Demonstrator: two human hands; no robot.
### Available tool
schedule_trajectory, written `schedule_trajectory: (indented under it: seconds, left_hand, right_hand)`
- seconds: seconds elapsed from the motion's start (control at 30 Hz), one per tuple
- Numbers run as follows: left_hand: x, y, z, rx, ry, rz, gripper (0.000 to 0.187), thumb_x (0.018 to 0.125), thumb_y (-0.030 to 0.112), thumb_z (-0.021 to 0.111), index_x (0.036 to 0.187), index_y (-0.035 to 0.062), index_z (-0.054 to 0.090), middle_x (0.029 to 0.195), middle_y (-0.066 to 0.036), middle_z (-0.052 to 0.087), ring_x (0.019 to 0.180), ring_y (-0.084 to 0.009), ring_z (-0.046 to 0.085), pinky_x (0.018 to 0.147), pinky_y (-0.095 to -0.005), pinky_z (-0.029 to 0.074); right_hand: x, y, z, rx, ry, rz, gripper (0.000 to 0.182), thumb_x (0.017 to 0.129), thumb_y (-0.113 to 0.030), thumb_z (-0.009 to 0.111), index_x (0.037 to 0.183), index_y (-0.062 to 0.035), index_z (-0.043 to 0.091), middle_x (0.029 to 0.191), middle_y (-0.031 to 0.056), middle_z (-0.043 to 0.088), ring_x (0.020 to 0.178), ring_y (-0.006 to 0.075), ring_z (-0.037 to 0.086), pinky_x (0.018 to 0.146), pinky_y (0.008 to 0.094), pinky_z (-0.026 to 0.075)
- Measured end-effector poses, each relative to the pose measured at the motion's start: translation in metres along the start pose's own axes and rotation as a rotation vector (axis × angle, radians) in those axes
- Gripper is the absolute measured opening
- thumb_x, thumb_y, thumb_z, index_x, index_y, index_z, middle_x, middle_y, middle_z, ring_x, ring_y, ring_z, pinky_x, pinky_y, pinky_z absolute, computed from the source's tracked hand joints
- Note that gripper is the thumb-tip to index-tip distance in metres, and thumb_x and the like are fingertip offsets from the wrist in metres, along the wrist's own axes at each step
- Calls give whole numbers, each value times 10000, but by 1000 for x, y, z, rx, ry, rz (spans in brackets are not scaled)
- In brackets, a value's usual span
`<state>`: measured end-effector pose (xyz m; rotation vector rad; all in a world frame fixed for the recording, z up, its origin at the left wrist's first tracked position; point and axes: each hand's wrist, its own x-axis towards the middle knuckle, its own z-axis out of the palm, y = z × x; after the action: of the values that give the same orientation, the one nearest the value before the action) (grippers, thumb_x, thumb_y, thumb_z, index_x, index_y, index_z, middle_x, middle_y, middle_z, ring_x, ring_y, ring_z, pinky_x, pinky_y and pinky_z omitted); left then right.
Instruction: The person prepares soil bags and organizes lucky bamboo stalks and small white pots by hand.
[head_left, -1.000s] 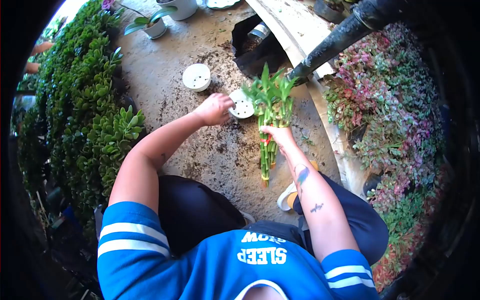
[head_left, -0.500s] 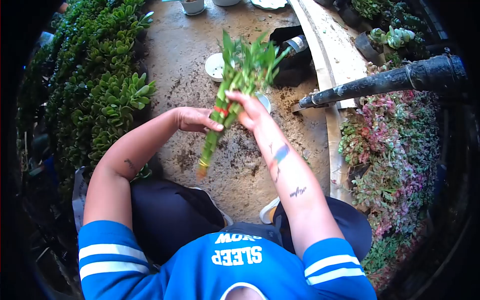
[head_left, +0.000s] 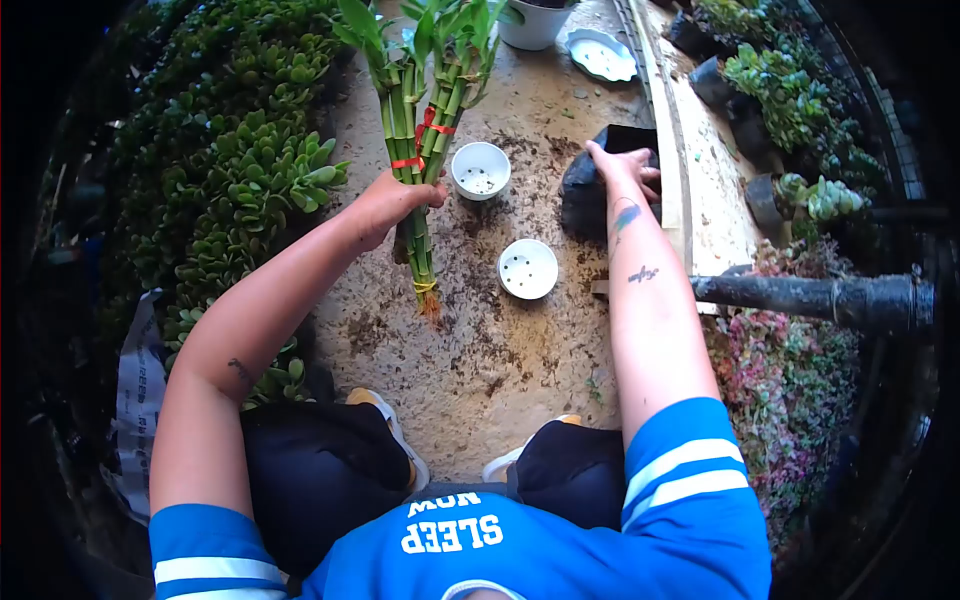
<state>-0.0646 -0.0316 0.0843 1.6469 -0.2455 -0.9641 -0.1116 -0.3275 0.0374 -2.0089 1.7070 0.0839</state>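
Observation:
My left hand (head_left: 405, 205) is closed around the stems of a bunch of lucky bamboo (head_left: 420, 155), held upright. Red ribbons tie the stems in two places. A yellow tie circles the lower end, where orange roots show. Leaves spread at the top. My right hand (head_left: 625, 168) is on a black plastic bag (head_left: 582, 200), thumb at its left rim and fingers bent over the right side. What is inside the bag is hidden. Between the hands are a white pot with drain holes (head_left: 481, 172) and, nearer me, another white pot (head_left: 528, 270).
A larger white planter (head_left: 535, 28) and a scalloped white saucer (head_left: 601, 56) stand farther off. Loose soil lies across the concrete floor (head_left: 470, 370). Jade-like succulents (head_left: 270, 170) line the left. A black pipe (head_left: 800, 300) juts in from the right beside pinkish succulents (head_left: 780, 390).
My right hand has left the bamboo and moved right to the black bag. My left hand now holds the bunch alone, more upright and farther left. The camera view has shifted.

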Motion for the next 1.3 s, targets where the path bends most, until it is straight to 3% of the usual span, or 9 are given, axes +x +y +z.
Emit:
schedule_trajectory:
  seconds: [0.17, 0.23, 0.37, 0.57, 0.63, 0.7, 0.87, 1.03, 1.3]
  left_hand:
    - [-5, -9, -15, -13, 55, -7, 382, 676, 76, 591, 1031, -7, 480, 872, -42, 546, 836, -126, 511, 786, -254, 384]
    - [-3, -10, -16, -1, 82, -35, 382, 683, 90, 589, 1036, -2, 479, 869, -41, 543, 831, -121, 508, 776, -251, 386]
    - [-1, -14, -14, -40, 137, -77, 337, 686, 124, 594, 989, 15, 495, 819, -37, 538, 763, -116, 511, 710, -251, 399]
    - [-5, -7, -20, -45, 137, 31, 274, 685, 148, 596, 911, 20, 509, 768, -41, 535, 710, -121, 511, 655, -260, 406]
    - [-7, -5, -24, 31, 141, -17, 370, 691, 137, 608, 1013, 7, 482, 805, -29, 520, 741, -112, 500, 711, -245, 398]
    - [-9, 1, -27, 23, 153, -1, 358, 696, 136, 608, 1006, 7, 486, 814, -32, 524, 751, -113, 505, 721, -247, 402]
    - [-9, 3, -29, -22, 180, -20, 335, 705, 120, 610, 997, 7, 491, 814, -35, 530, 757, -115, 516, 712, -253, 415]
    - [-18, -1, -36, -59, 156, -2, 295, 702, 123, 604, 960, 22, 502, 794, -31, 530, 747, -113, 514, 708, -253, 414]
    - [-26, 8, -41, 49, 228, -124, 223, 697, 149, 598, 876, 41, 520, 757, -18, 528, 708, -104, 496, 678, -252, 398]
  right_hand:
    - [53, 31, 44, -4, -55, -46, 823, 574, -369, 704, 1265, -97, 349, 1316, 236, 262, 1256, 377, 115, 1001, 375, 228]
    - [41, 32, 38, 284, -172, 12, 834, 562, -276, 706, 1275, -78, 321, 1335, 320, 54, 1211, 359, 281, 964, 372, 313]
    - [52, 6, 65, 507, -178, 100, 916, 540, -393, 759, 1281, -70, 328, 1326, 348, 44, 1250, 392, 150, 984, 414, 256]
    - [164, 45, 121, 788, -187, 477, 412, 780, -56, 340, 1181, -3, 420, 1167, 206, 477, 1020, 300, 513, 859, 347, 403]
    - [109, 35, 78, 934, 415, 590, 283, 753, -105, 424, 964, 3, 580, 1010, 151, 584, 914, 306, 566, 842, 338, 411]
    - [96, 57, 48, 81, 57, -173, 200, 718, -155, 505, 773, -8, 628, 929, 134, 608, 937, 297, 552, 856, 315, 403]
    - [116, 31, 66, 27, 292, -252, 162, 630, -194, 610, 782, -230, 653, 921, 81, 625, 832, 285, 591, 850, 350, 413]
    - [80, 59, 39, 296, 174, -37, 251, 688, -55, 572, 926, 20, 598, 1012, 199, 569, 966, 293, 554, 844, 328, 436]
    - [26, 34, 19, -70, 135, -390, 164, 639, -250, 641, 695, -95, 638, 792, 141, 629, 785, 290, 605, 754, 343, 459]
